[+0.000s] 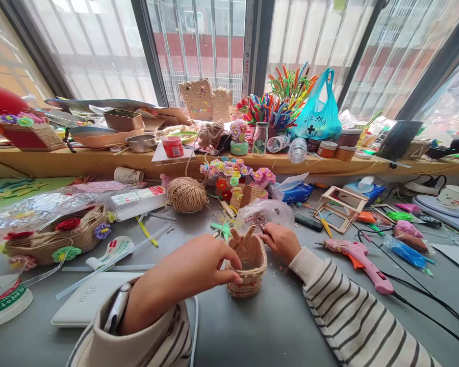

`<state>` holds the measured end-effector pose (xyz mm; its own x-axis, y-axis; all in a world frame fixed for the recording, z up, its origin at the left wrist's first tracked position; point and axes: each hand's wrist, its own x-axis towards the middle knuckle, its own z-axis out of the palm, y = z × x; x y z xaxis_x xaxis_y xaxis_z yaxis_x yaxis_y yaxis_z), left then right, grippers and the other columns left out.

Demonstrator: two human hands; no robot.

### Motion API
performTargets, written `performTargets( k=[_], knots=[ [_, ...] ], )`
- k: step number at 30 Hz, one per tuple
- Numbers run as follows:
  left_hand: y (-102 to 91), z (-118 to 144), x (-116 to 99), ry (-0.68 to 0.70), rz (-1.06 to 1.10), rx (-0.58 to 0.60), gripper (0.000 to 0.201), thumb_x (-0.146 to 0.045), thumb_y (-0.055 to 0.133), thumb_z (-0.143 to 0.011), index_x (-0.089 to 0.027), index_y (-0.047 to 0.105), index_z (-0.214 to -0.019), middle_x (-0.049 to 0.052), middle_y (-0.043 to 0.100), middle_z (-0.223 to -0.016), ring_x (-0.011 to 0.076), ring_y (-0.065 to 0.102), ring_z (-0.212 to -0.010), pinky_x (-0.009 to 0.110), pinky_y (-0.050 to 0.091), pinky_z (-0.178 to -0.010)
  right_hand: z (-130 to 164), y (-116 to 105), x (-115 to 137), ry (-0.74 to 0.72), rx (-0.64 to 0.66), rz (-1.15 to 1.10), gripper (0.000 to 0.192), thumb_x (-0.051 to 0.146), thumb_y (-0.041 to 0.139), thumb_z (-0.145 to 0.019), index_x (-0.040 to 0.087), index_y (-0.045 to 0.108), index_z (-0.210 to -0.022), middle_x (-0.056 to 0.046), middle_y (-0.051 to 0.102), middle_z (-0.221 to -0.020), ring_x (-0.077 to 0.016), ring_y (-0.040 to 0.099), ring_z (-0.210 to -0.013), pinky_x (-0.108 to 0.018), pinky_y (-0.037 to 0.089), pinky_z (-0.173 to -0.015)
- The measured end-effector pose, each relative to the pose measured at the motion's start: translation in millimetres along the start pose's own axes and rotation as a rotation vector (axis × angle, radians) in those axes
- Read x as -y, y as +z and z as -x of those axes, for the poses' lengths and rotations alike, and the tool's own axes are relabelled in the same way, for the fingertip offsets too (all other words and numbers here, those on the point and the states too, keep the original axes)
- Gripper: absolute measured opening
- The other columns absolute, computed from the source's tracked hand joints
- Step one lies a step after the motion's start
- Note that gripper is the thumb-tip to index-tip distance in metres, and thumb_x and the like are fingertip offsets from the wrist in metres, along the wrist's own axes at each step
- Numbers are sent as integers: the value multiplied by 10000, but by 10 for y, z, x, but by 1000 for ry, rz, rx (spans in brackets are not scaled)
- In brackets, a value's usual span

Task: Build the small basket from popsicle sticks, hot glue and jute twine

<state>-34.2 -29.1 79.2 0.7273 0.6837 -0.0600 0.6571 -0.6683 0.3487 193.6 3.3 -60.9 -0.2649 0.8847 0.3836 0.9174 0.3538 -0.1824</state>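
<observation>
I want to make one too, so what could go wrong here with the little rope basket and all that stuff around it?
1. The left hand pinches the little rope basket only at its rim, so it might tip or lose shape.
2. The pink glue gun lies close by the right hand; if it is hot, a sleeve could brush it.
3. Its black cord trails across the table and could snag.
</observation>
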Motion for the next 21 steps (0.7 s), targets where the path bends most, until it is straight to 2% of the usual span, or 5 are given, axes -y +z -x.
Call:
performTargets(
  k=[5, 13, 21],
  knots=[
    [53, -68, 3, 16, 5, 33, 170, -160, 582, -699, -279, 701, -685, -58, 658, -574, 83, 504, -474, 186, 305, -465, -7, -24, 24, 38, 42, -1, 268, 336, 463, -847, 155, 534, -1030, -48, 574, -992, -126, 564, -813, -320, 488, -702],
    [-3, -135, 99, 48, 48, 6, 157, -186, 561, -748, -252, 701, -772, -42, 672, -657, 86, 520, -560, 181, 323, -534, -32, -86, 82, 91, 142, 18, 275, 334, 465, -845, 158, 529, -1047, -54, 566, -1025, -137, 561, -849, -339, 483, -730],
    [-17, -149, 210, 50, 141, 158, 112, -316, 638, -693, -267, 709, -763, -81, 552, -477, 48, 402, -423, 149, 269, -408, -114, -284, 129, 195, 332, 103, 286, 329, 474, -841, 158, 523, -1064, -59, 557, -1054, -149, 556, -884, -359, 477, -756]
  ],
)
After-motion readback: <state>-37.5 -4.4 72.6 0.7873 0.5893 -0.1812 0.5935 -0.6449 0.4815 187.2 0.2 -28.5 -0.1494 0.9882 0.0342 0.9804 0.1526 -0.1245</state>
